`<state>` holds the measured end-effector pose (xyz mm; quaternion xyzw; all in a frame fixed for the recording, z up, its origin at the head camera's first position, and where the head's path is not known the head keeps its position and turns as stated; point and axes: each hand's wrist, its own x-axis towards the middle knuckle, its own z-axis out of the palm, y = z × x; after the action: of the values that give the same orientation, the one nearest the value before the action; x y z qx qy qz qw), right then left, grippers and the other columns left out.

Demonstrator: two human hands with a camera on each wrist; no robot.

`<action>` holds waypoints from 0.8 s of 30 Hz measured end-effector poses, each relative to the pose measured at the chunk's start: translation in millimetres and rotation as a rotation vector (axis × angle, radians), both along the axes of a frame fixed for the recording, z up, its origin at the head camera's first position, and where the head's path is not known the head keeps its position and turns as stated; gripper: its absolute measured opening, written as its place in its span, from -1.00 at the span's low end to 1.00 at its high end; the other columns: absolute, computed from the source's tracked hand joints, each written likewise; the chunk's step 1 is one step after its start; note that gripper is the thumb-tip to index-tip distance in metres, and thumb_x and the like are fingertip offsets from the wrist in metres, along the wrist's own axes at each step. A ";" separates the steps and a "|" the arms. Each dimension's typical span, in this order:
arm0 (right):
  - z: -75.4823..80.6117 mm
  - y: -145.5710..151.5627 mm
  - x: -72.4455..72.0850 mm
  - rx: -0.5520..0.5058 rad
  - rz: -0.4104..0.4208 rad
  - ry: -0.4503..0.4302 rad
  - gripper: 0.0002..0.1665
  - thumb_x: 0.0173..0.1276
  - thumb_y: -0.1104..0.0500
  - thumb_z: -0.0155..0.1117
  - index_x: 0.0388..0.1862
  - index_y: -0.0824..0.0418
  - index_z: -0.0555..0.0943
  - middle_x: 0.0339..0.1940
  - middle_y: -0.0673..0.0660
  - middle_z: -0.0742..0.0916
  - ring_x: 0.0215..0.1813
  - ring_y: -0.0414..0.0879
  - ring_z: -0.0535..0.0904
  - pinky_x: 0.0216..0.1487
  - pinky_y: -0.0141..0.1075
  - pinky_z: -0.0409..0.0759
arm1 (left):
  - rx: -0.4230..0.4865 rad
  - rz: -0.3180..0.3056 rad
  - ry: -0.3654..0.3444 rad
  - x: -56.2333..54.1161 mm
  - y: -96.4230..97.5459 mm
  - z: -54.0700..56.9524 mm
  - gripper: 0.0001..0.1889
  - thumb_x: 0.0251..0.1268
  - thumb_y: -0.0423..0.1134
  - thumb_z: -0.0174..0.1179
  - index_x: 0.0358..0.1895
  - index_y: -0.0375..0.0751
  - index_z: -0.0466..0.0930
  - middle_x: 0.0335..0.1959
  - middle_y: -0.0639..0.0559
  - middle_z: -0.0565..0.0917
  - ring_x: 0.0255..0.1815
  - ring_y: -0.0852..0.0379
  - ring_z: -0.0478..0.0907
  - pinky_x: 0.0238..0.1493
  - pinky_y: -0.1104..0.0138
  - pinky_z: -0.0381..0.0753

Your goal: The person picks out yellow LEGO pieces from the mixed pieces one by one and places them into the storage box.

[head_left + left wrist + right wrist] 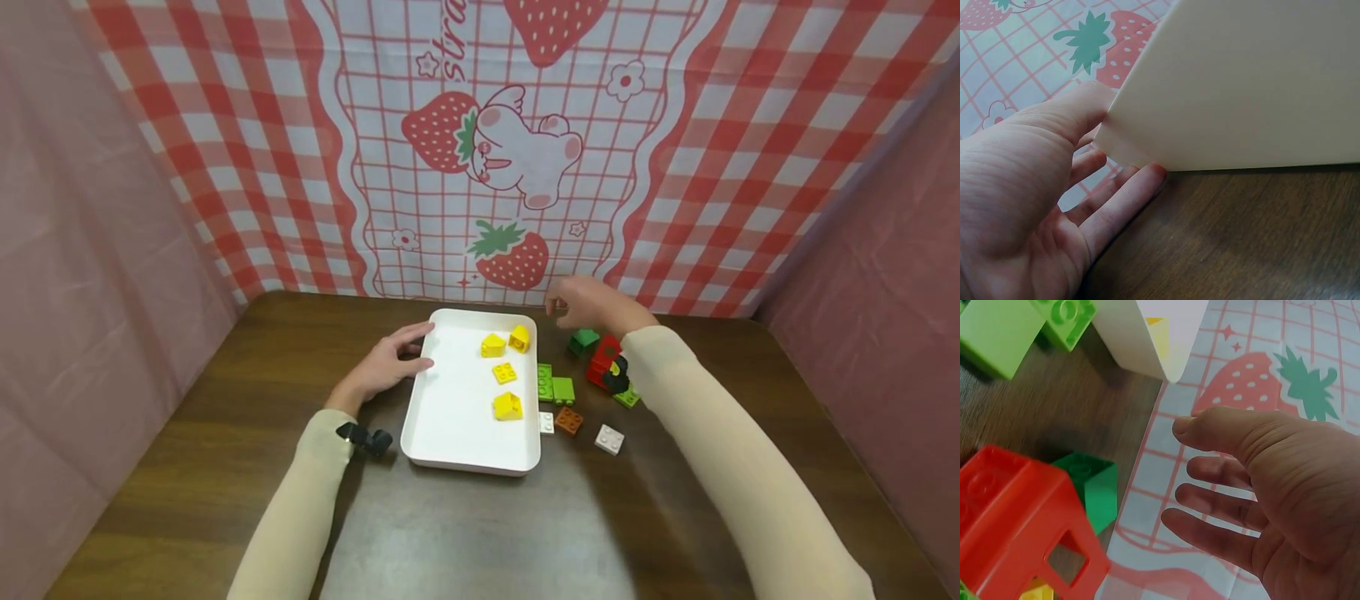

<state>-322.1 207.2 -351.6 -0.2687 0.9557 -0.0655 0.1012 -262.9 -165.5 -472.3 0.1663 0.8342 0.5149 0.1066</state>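
A white tray (457,400) lies on the table, holding several yellow bricks (507,407) along its right side. My left hand (386,364) touches the tray's left side near the far corner. Its fingers are fairly straight, and the left wrist view shows the thumb and fingertips (1155,174) right at the tray's edge. Just beyond the tray's far right corner, my right hand (585,303) hovers with nothing in it. In the right wrist view its fingers are loosely bent and spread. The green brick (1099,490) and a red, window-like brick (1022,519) are the pieces close to it.
Right of the tray lie light green bricks (563,390), a brown brick (569,421), a white brick (547,423) and a pale brick (609,439). The strawberry-print cloth (517,258) hangs behind the table's far edge. Pink cloth (862,208) borders the sides.
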 end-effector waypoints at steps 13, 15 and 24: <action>5.5 29.0 2.5 -0.011 -0.115 -0.063 -0.71 0.51 0.23 0.53 0.16 0.21 0.80 0.27 0.29 0.82 0.23 0.20 0.70 0.37 0.17 0.81 | 0.000 -0.001 0.002 -1.8 -0.5 -0.7 -0.22 0.65 -0.24 0.37 0.81 -0.15 0.27 0.87 -0.20 0.23 0.63 -0.43 0.48 0.54 -0.23 0.65; -5.0 46.5 -11.0 -0.039 -0.089 -0.076 -0.68 0.51 0.19 0.55 0.19 0.20 0.80 0.24 0.27 0.83 0.18 0.16 0.71 0.35 0.12 0.83 | -0.001 -0.001 0.004 -1.9 -0.4 -0.6 -0.22 0.65 -0.23 0.37 0.81 -0.15 0.27 0.87 -0.20 0.23 0.63 -0.43 0.48 0.53 -0.22 0.66; 10.0 63.4 3.0 0.021 -0.100 0.026 -0.70 0.42 0.26 0.60 0.10 0.26 0.82 0.06 0.28 0.87 0.01 0.14 0.73 0.28 0.15 0.85 | 0.002 0.000 0.001 -1.8 -1.2 -0.6 -0.22 0.64 -0.25 0.37 0.80 -0.15 0.27 0.87 -0.20 0.23 0.63 -0.44 0.47 0.56 -0.25 0.63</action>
<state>-319.1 270.6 -341.6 -0.2203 0.9698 -0.0567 0.0883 -264.7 -166.7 -472.9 0.1668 0.8337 0.5156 0.1061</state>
